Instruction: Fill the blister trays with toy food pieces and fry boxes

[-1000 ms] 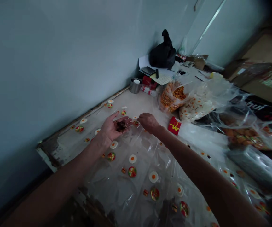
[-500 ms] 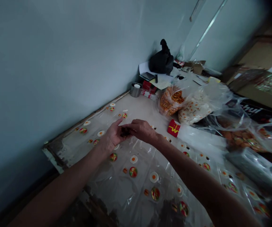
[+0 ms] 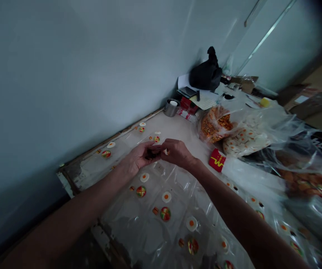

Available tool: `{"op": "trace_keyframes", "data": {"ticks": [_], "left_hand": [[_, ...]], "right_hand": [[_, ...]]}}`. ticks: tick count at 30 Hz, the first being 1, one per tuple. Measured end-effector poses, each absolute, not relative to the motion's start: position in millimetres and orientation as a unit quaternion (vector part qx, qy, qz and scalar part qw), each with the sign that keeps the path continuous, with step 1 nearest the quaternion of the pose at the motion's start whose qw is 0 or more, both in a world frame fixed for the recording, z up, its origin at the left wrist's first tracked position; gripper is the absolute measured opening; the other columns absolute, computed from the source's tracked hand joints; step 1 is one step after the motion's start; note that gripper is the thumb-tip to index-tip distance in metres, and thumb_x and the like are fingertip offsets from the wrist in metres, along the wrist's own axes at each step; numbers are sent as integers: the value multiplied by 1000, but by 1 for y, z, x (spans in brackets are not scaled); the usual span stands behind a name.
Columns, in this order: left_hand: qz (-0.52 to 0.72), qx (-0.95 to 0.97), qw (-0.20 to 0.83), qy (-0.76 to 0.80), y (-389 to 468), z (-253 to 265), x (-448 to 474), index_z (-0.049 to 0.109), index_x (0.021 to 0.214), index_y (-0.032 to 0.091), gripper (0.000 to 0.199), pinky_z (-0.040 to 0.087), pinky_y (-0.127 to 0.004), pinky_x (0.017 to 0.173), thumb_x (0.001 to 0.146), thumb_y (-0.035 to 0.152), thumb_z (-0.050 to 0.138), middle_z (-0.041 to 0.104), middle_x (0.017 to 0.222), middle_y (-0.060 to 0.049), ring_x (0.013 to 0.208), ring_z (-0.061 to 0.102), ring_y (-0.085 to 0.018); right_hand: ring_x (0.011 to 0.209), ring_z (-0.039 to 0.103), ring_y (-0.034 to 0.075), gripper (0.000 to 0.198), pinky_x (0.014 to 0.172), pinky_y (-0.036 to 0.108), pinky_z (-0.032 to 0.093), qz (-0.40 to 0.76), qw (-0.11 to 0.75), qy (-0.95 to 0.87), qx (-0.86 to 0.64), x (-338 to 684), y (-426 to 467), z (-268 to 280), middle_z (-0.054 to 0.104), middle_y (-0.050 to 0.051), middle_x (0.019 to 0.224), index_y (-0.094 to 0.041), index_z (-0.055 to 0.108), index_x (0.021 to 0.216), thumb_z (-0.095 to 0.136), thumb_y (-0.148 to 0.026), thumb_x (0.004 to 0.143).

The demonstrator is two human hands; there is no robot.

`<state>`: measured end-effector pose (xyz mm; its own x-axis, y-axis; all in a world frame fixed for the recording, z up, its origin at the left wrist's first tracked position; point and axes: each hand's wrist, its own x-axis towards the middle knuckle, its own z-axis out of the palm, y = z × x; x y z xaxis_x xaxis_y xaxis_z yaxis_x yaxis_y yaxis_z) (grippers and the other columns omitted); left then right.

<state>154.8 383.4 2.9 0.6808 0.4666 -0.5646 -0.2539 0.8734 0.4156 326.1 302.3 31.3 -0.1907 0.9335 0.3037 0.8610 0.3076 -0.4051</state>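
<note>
My left hand (image 3: 138,156) is cupped, palm up, above the table, holding a small heap of dark pieces (image 3: 151,154) whose kind I cannot make out. Against its fingertips, my right hand (image 3: 179,152) has its fingers curled into a pinch; what lies between them is hidden. Below both hands, clear plastic (image 3: 151,237) covers the tabletop. Small food-shaped pieces are grouped on it: a white and orange fried egg (image 3: 166,197), a round red-green-yellow pizza-like disc (image 3: 165,214) and a small brown piece (image 3: 155,211), with several similar groups around.
To the right stand clear bags of orange-brown pieces (image 3: 216,125) and egg pieces (image 3: 246,141). A red and yellow packet (image 3: 217,160) lies nearer. Along the wall are a metal cup (image 3: 171,108), papers (image 3: 207,100) and a black bag (image 3: 206,74). Cardboard boxes (image 3: 317,87) are stacked at far right.
The view has turned left, so the scene sits further right. My right hand's fingers, stretched over the left palm before, are now curled at the left fingertips.
</note>
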Motion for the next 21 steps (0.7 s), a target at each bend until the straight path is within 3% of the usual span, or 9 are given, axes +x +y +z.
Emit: {"op": "trace_keyframes", "data": {"ticks": [3, 9, 13, 17, 21], "left_hand": [[201, 155, 898, 360, 383, 6, 155, 69, 104, 11, 18, 64, -38, 74, 92, 11, 56, 75, 80, -11, 72, 73, -23], [213, 141, 895, 366, 378, 13, 149, 69, 99, 9, 19, 65, -34, 73, 91, 4, 52, 74, 77, -11, 71, 73, -21], [226, 149, 887, 373, 384, 16, 139, 69, 106, 8, 22, 66, -36, 76, 89, 4, 55, 76, 85, -15, 81, 76, -25], [249, 179, 877, 371, 399, 26, 129, 68, 111, 7, 23, 65, -38, 76, 92, 9, 55, 76, 94, -18, 87, 76, -27], [274, 195, 861, 382, 419, 34, 127, 68, 108, 9, 19, 64, -39, 77, 93, 10, 55, 76, 91, -16, 89, 75, -28]], "right_hand": [[64, 57, 12, 10, 61, 21, 41, 104, 285, -735, -606, 325, 310, 32, 66, -1, 70, -17, 70, 75, 70, -9, 69], [62, 62, 13, 20, 58, 22, 44, 221, 384, -652, -615, 334, 319, 14, 71, -1, 71, -17, 77, 90, 70, -19, 72], [64, 66, 17, 18, 59, 24, 48, 174, 453, -559, -672, 357, 333, 6, 75, 3, 74, -17, 78, 86, 70, -24, 71], [66, 67, 17, 15, 65, 26, 50, 62, 394, -602, -692, 374, 358, 6, 75, 3, 75, -18, 79, 83, 70, -17, 72], [79, 69, 17, 21, 76, 26, 50, -3, 232, -726, -648, 369, 385, 8, 76, 5, 90, -18, 80, 91, 66, -8, 78]]}}
